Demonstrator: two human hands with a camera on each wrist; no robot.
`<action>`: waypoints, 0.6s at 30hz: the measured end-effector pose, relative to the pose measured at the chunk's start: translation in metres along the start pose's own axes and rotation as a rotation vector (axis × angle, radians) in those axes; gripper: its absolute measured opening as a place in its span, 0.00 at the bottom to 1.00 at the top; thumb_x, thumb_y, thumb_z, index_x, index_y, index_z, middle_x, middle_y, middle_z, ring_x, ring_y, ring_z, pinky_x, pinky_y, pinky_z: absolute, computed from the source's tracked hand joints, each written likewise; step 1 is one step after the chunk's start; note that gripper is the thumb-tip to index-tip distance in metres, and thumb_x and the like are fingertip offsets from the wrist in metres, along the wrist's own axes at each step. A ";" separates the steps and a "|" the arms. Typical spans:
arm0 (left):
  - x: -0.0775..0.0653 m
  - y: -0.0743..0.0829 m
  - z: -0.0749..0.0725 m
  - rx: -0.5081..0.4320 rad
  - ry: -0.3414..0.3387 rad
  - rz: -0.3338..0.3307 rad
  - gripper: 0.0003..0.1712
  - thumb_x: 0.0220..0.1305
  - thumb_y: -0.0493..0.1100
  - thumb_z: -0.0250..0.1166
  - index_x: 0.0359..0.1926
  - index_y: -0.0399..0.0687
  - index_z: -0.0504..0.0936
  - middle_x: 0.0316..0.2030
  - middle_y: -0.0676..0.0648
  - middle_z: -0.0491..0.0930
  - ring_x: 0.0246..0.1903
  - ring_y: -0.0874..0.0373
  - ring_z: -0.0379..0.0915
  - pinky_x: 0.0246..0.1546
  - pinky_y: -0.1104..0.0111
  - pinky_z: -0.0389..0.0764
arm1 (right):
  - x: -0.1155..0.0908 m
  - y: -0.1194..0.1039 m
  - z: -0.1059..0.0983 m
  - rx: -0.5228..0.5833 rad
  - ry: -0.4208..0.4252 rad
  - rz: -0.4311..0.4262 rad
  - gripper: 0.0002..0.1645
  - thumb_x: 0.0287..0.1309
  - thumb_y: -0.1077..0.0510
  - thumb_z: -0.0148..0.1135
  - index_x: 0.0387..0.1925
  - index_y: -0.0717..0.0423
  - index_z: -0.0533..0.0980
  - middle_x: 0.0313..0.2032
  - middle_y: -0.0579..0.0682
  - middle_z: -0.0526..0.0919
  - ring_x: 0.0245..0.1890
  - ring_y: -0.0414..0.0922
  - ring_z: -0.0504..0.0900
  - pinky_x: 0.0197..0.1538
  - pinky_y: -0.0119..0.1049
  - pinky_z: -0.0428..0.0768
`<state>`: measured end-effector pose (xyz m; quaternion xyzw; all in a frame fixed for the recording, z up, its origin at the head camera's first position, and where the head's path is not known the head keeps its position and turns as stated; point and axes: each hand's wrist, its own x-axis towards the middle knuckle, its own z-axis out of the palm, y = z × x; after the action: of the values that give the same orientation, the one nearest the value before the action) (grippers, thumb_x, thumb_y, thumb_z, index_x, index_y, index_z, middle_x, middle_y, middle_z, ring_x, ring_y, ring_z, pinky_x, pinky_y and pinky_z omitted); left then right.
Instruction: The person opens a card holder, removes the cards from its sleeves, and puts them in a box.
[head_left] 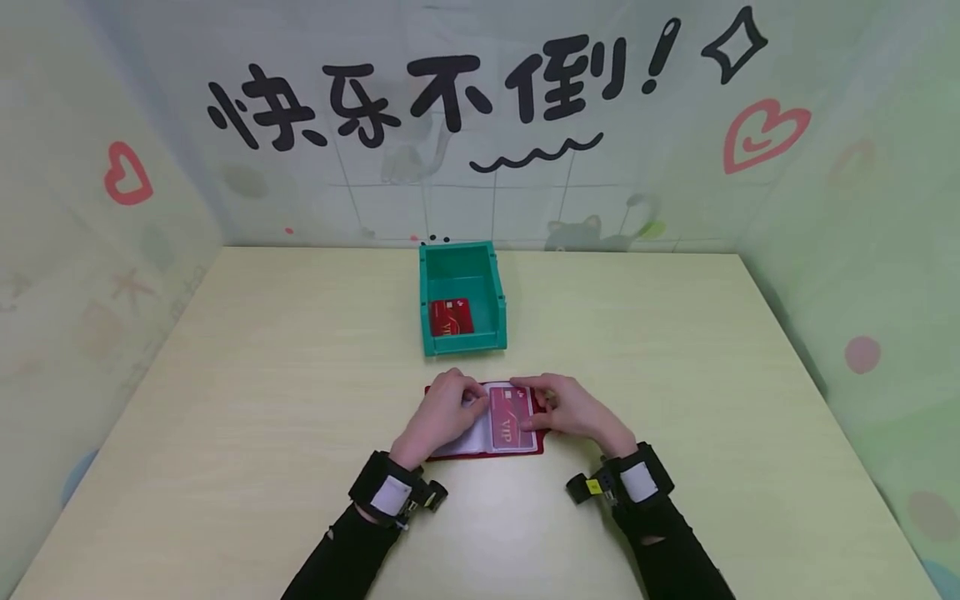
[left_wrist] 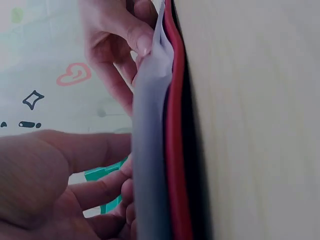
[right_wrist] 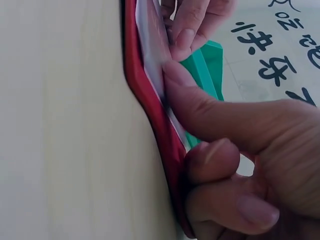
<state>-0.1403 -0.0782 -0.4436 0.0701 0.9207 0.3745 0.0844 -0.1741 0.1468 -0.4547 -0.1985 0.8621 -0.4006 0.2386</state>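
Observation:
A red card holder lies spread on the table with its whitish plastic sleeve page on top. Under the clear film on the right side shows a red VIP card, upright to the viewer. My left hand bends over the page, thumb and forefinger pinching the sleeve at the card's left edge. At the holder's right side, my right hand grips the edge, its thumb on the page and other fingers curled by the red cover. In the left wrist view, the page bulges up from the cover.
Behind the hands stands a teal open bin with more red cards in it. A printed backdrop rises along the table's far edge. Both wrists wear black camera straps.

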 end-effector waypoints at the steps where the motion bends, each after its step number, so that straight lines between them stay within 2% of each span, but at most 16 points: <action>1: 0.000 0.000 0.000 -0.004 0.003 -0.004 0.11 0.65 0.42 0.69 0.43 0.39 0.87 0.36 0.44 0.77 0.40 0.55 0.69 0.41 0.66 0.73 | 0.000 -0.001 0.001 -0.009 0.006 -0.001 0.39 0.56 0.59 0.73 0.69 0.54 0.71 0.49 0.57 0.76 0.46 0.47 0.71 0.33 0.31 0.73; 12: 0.000 0.003 0.006 0.029 0.019 -0.022 0.11 0.66 0.42 0.66 0.43 0.39 0.87 0.38 0.42 0.77 0.42 0.52 0.68 0.41 0.63 0.70 | 0.002 -0.003 0.008 -0.061 0.058 0.036 0.40 0.53 0.58 0.76 0.68 0.50 0.72 0.58 0.55 0.79 0.53 0.49 0.72 0.45 0.33 0.81; 18: 0.001 0.003 0.007 0.049 0.024 -0.024 0.14 0.69 0.42 0.62 0.44 0.35 0.87 0.37 0.41 0.78 0.42 0.49 0.69 0.42 0.61 0.71 | 0.002 -0.004 0.008 -0.072 0.057 0.007 0.40 0.53 0.57 0.76 0.68 0.53 0.72 0.57 0.57 0.79 0.52 0.50 0.72 0.43 0.33 0.80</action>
<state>-0.1396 -0.0709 -0.4467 0.0564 0.9313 0.3517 0.0764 -0.1705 0.1391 -0.4567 -0.1924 0.8831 -0.3740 0.2081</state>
